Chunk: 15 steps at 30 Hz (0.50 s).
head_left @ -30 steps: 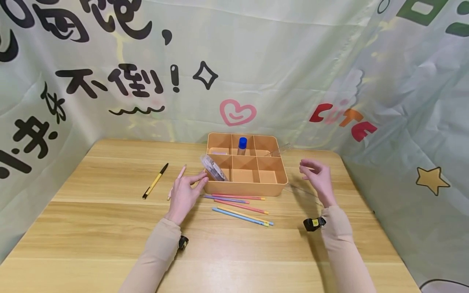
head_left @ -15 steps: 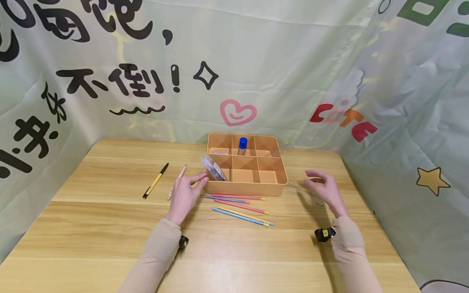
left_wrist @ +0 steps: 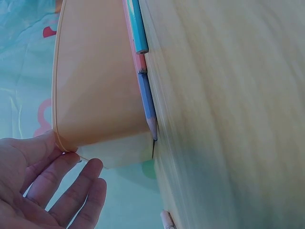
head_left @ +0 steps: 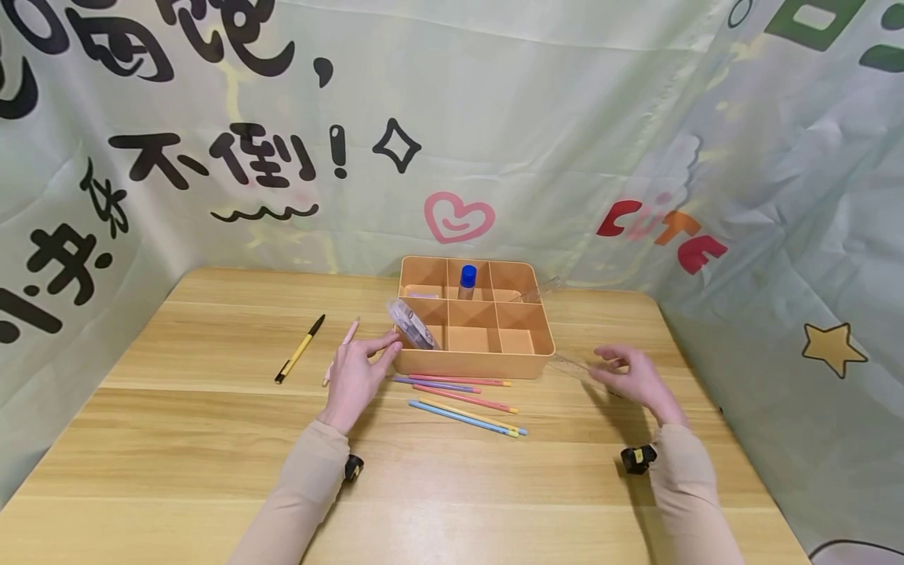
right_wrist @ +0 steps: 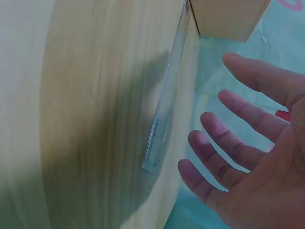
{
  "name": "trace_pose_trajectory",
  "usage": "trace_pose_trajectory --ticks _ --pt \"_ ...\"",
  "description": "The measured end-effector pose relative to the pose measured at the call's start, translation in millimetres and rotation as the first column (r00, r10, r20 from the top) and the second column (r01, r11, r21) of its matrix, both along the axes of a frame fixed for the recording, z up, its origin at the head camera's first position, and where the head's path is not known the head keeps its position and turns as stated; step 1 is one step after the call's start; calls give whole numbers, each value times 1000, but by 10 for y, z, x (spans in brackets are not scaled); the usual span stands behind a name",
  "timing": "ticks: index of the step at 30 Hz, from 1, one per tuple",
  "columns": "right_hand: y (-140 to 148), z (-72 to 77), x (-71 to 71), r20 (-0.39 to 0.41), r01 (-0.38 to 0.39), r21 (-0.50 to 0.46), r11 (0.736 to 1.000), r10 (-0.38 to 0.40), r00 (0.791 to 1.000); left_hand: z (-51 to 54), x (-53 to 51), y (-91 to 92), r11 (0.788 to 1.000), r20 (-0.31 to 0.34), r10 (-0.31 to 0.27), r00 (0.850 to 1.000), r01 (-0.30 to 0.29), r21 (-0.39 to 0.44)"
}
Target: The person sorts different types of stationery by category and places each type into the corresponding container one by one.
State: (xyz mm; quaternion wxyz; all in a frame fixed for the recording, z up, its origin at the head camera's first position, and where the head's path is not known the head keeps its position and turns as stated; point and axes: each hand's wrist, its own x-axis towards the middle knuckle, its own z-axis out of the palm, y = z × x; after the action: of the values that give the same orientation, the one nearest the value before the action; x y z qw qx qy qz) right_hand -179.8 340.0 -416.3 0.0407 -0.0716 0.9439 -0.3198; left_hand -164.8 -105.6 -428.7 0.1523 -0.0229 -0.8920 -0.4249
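An orange divided organizer box (head_left: pixel 466 362) stands toward the back of the table. At its front left corner, my left hand (head_left: pixel 356 377) pinches the rim between thumb and forefinger; the left wrist view shows the other fingers (left_wrist: pixel 78 195) spread loosely. My right hand (head_left: pixel 636 380) hovers right of the box, holding nothing, its fingers (right_wrist: pixel 238 148) apart and slightly bent. Below it a clear ruler (right_wrist: pixel 164 114) lies flat on the table, one end by the box. Inside the box are a clear-cased packet (head_left: pixel 413 326), tilted over the rim, and a blue-capped glue stick (head_left: pixel 467 282).
Several coloured pencils (head_left: pixel 466 418) lie in front of the box. A yellow and black pen (head_left: pixel 300 349) and a pink pencil (head_left: pixel 350 331) are at the left. Another clear strip (head_left: pixel 540 289) leans out of the box's back right compartment. A printed cloth (head_left: pixel 565 157) hangs behind the table.
My right hand has moved down and to the right, closer to the clear ruler. The left hand and the box have stayed where they were.
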Motion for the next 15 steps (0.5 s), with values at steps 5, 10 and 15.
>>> trace_pose_trajectory --ticks 5,10,15 --pt "60 -13 21 17 -25 51 998 24 1000 6 1 8 1000 13 7 1000 -7 -8" --pt "127 -34 42 19 -42 79 996 40 999 7 -1 8 1000 16 10 1000 -10 -11" --pt "174 -61 39 31 -55 78 995 52 998 5 -2 8 1000 17 13 1000 -12 -8"
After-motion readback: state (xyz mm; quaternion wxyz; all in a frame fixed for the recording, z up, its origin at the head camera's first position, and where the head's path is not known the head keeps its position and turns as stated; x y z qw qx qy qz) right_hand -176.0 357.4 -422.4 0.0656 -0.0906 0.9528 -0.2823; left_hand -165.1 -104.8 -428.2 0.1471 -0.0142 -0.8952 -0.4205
